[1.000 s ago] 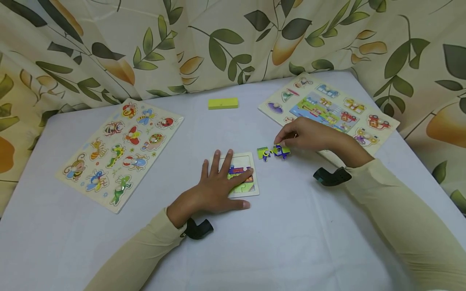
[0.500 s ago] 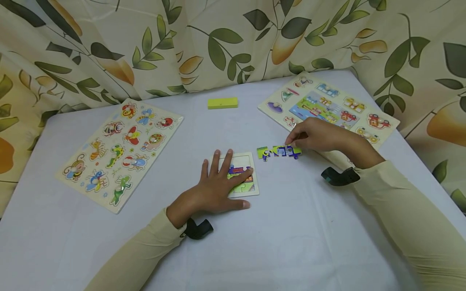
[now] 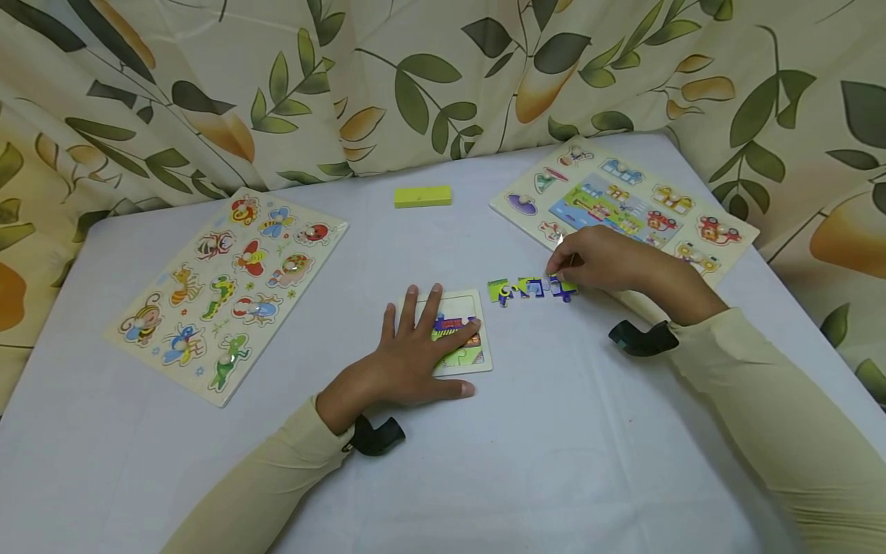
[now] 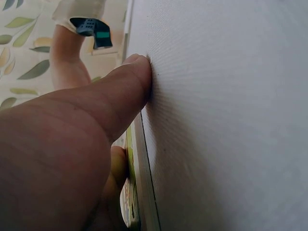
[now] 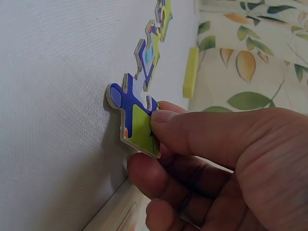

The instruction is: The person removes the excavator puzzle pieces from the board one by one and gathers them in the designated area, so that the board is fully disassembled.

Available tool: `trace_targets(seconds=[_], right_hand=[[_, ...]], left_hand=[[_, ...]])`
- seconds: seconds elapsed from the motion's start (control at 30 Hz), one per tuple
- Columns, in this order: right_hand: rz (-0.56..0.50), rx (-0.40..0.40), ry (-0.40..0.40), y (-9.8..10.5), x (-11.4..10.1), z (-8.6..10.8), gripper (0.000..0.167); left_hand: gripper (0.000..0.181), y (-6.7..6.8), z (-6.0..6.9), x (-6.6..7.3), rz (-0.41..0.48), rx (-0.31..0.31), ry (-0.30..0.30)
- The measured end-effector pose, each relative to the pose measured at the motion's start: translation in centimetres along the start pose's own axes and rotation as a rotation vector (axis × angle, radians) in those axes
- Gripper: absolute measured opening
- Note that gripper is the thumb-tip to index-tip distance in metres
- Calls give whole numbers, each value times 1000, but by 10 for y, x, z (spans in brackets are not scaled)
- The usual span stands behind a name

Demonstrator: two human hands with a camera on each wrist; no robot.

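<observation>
My left hand (image 3: 411,362) lies flat with spread fingers over a small square puzzle board (image 3: 486,346), partly hiding its picture; in the left wrist view its thumb (image 4: 120,91) touches the cloth beside the board. To the right of it, my right hand (image 3: 616,265) pinches the rightmost puzzle piece (image 3: 564,291) between thumb and fingers. That green and blue piece (image 5: 139,118) is slightly tilted at the cloth in the right wrist view. Left of it in a row are a middle piece (image 3: 531,288) and a left piece (image 3: 498,291), with a gap between these two.
An insect puzzle board (image 3: 228,292) lies at the left. A larger puzzle board (image 3: 609,204) with vehicles and toys lies at the back right, partly under my right forearm in view. A yellow-green block (image 3: 423,197) sits near the back edge, before a leaf-patterned curtain (image 3: 429,85).
My right hand has moved to the right with the rightmost piece, and the middle piece now shows uncovered beside it. My left hand has stayed on the small board.
</observation>
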State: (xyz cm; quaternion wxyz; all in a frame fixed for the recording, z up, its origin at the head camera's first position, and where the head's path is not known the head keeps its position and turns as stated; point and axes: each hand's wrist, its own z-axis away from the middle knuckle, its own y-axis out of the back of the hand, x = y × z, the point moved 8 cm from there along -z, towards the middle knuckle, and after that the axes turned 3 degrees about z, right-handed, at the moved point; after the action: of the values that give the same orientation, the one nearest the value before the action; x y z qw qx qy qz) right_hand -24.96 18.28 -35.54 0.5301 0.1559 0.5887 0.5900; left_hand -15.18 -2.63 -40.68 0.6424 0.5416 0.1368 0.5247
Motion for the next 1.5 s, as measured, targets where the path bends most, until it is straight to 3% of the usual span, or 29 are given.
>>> trace_targets(seconds=[0.63,0.9,1.1,1.5], right_hand=[[20,67,-25,4,1,1,11],[-4,81,-5,8,-2,2,11],[-6,148,31,11,-9,2,11],[-24,182,76,13,-27,-2,13]], left_hand=[[84,0,0,0,1,0,1],[85,0,1,0,2,-2,6],[85,0,0,1,-1,0,6],[80,4,2,4,61,25,-5]])
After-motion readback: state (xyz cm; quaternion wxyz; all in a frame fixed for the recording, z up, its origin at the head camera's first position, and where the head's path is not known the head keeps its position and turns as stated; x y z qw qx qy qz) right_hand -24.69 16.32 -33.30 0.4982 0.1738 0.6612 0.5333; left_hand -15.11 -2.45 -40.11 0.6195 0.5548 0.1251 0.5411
